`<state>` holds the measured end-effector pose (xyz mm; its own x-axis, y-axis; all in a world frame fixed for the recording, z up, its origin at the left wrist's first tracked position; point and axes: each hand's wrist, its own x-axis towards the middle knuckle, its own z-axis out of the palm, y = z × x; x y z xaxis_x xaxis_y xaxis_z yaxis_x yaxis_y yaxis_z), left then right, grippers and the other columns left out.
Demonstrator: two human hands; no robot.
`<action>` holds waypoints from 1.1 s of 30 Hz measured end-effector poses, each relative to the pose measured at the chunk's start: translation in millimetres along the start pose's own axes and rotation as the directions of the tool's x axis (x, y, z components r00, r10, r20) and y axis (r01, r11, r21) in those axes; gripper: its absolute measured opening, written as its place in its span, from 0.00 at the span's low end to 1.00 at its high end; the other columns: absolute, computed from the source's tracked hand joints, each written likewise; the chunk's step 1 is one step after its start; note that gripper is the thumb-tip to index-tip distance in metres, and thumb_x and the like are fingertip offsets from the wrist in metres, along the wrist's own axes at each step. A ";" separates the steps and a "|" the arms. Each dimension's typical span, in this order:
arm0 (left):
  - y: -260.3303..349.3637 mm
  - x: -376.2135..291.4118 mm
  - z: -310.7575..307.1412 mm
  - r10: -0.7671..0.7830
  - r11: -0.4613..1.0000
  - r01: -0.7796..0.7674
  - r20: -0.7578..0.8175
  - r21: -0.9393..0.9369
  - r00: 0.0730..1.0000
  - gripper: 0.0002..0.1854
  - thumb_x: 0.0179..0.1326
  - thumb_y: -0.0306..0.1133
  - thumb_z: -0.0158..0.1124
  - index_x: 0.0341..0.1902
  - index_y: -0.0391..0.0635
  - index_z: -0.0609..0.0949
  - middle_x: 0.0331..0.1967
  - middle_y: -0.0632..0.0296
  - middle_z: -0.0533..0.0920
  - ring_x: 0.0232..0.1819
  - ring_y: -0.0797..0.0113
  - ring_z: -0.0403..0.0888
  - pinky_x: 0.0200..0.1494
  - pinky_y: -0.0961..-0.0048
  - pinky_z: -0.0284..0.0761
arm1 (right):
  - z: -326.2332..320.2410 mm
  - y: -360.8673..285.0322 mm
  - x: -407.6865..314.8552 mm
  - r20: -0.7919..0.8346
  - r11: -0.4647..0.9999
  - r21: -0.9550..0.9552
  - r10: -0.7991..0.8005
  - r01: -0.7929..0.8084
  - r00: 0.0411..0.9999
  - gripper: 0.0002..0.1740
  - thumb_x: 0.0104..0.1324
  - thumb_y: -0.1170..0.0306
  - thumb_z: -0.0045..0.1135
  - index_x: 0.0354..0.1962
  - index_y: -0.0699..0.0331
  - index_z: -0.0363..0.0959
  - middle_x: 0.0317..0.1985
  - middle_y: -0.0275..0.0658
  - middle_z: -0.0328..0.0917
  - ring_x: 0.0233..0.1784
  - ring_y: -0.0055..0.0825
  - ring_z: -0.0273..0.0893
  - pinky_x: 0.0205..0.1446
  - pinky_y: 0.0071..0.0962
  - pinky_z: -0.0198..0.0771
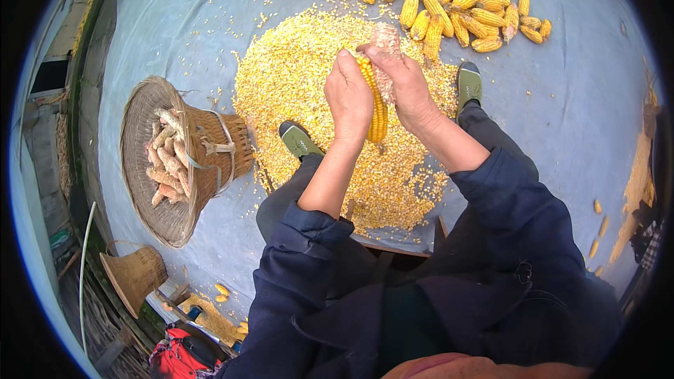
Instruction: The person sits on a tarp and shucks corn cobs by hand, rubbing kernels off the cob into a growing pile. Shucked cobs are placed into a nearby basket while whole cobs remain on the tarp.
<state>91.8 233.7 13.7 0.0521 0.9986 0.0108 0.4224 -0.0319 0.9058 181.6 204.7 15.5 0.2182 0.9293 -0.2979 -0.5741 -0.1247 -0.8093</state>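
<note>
My left hand [350, 92] grips a yellow ear of corn [377, 121], its lower end pointing back toward me. Close against it, my right hand [409, 84] holds a bare pinkish corn cob [387, 42], which touches the ear's right side. The right thumb lies across the cob near the top, and the fingers behind both pieces are mostly hidden. Below the hands spreads a broad heap of loose corn kernels [295, 73] on a blue-grey sheet [526, 131].
Unshelled corn ears [468, 0] lie piled at the far side. On the left, a wicker basket [152, 210] holds stripped cobs [169, 160]. A smaller basket [131, 273] sits nearer. My shoes [297, 139] rest at the heap. Someone in red [181, 355] is at lower left.
</note>
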 end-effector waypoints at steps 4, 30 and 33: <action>11.1 -10.2 1.8 0.148 0.988 -0.150 0.035 0.047 0.988 0.20 0.66 0.40 0.37 0.30 0.36 0.73 0.23 0.39 0.75 0.29 0.37 0.72 0.32 0.52 0.64 | -7.7 -1.1 3.4 -0.173 0.969 0.215 0.156 -0.118 0.972 0.13 0.61 0.60 0.53 0.37 0.61 0.71 0.32 0.33 0.74 0.35 0.21 0.71 0.44 0.22 0.64; 11.1 23.1 -28.7 -0.283 0.511 0.275 0.142 -0.815 0.948 0.29 0.67 0.55 0.30 0.32 0.44 0.74 0.24 0.59 0.77 0.30 0.66 0.76 0.37 0.68 0.72 | -23.6 -6.9 4.6 0.091 0.924 0.003 0.380 -0.382 0.921 0.26 0.62 0.51 0.50 0.47 0.64 0.68 0.43 0.45 0.74 0.46 0.34 0.74 0.50 0.36 0.70; -0.8 29.5 -41.2 -0.264 0.427 0.198 0.088 -0.882 0.960 0.27 0.66 0.57 0.36 0.40 0.44 0.71 0.30 0.58 0.76 0.35 0.65 0.75 0.41 0.66 0.72 | -15.4 -4.1 -11.0 0.228 0.865 0.061 0.474 -0.499 0.850 0.26 0.61 0.53 0.51 0.48 0.65 0.68 0.44 0.45 0.74 0.45 0.34 0.75 0.46 0.35 0.73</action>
<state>55.7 264.9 30.8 0.0183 0.9637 -0.2664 -0.6078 0.2222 0.7623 193.7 189.6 14.3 -0.2671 0.8104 -0.5214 -0.6535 -0.5500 -0.5201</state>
